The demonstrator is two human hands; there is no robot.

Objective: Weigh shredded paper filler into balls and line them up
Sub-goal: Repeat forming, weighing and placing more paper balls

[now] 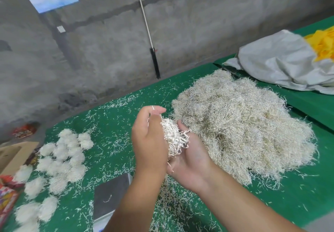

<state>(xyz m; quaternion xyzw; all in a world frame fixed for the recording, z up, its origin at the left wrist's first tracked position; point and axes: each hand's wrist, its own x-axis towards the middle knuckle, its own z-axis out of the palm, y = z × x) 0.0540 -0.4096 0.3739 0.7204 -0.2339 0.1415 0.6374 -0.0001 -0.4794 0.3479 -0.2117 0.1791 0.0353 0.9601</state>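
Observation:
A clump of white shredded paper (174, 137) is held between both palms above the green table (115, 123). My left hand (150, 137) cups it from the left, fingers curled over the top. My right hand (191, 152) supports it from below and the right, fingers curved round it. A large heap of shredded paper (244, 123) lies just right of my hands. Several finished white balls (61, 159) lie grouped at the left. A scale with a steel plate (112, 195) sits below my left forearm, one loose strand on it.
Loose shreds litter the table around the scale and heap. A grey sack (282, 60) with yellow material (323, 43) lies at the back right. A cardboard box (12, 155) and colourful packaging (7, 195) stand at the left edge. A concrete wall rises behind.

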